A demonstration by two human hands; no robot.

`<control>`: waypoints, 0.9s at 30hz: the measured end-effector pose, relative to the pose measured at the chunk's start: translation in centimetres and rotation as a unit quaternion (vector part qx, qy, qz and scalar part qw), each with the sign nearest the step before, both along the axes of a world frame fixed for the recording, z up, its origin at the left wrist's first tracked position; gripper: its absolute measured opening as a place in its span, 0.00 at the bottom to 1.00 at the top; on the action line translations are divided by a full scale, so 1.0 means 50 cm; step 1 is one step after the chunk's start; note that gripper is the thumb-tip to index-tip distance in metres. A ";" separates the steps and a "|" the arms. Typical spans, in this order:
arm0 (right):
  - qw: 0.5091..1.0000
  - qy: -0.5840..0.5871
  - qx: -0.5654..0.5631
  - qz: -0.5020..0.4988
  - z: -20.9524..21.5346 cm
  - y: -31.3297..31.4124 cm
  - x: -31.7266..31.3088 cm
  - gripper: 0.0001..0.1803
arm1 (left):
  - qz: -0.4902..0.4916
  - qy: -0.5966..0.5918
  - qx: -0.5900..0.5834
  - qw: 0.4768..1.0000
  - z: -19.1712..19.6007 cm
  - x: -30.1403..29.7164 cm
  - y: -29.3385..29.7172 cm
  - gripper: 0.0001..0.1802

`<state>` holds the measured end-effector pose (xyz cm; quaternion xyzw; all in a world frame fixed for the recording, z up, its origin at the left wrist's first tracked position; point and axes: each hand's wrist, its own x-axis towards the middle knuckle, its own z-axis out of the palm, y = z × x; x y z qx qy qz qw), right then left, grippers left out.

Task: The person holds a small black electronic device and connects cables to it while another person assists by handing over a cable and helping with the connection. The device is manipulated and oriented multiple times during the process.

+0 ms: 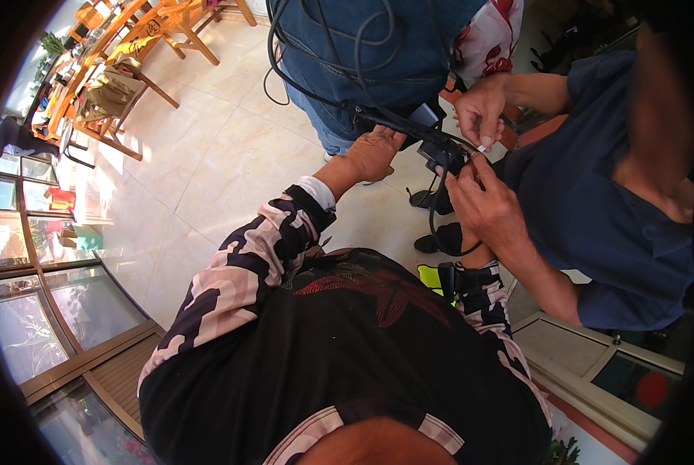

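My left hand (371, 155) reaches forward, its fingers stretched out against a dark strap and blue denim clothing (409, 46) on a person in front. Black cables (358, 54) loop over the denim and run down past my hand. To the right of my fingertips is a small black box (443, 153), with a grey-blue rectangular piece (425, 116) just above it. A co-worker's lower hand (490, 205) holds the box, while their upper hand (482, 112) pinches a small white piece (482, 148). My right forearm (486, 298) rises behind the co-worker's arm, which hides my right hand's fingers.
The co-worker in a dark blue shirt (595, 201) stands close on the right. Wooden chairs and a table (103, 85) stand at far left on pale tiles (199, 186). Framed glass panels (68, 302) line the left side. A framed panel (595, 372) lies at lower right.
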<state>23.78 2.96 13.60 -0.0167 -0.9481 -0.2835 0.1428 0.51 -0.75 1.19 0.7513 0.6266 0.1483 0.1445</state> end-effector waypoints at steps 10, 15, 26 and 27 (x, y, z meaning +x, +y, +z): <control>1.000 0.015 -0.010 -0.021 0.024 -0.020 -0.022 0.07 | 0.001 -0.002 -0.024 1.000 0.016 0.002 -0.001 0.49; 0.999 -0.005 -0.001 -0.033 0.031 -0.026 -0.027 0.07 | -0.007 -0.003 -0.031 1.000 0.014 0.001 0.002 0.48; 0.993 -0.041 0.108 -0.031 0.027 -0.020 -0.030 0.07 | 0.002 0.000 0.013 1.000 0.010 0.003 -0.003 0.46; 0.994 -0.038 0.101 -0.030 0.027 -0.019 -0.029 0.07 | 0.001 0.001 0.014 1.000 0.011 0.002 -0.003 0.45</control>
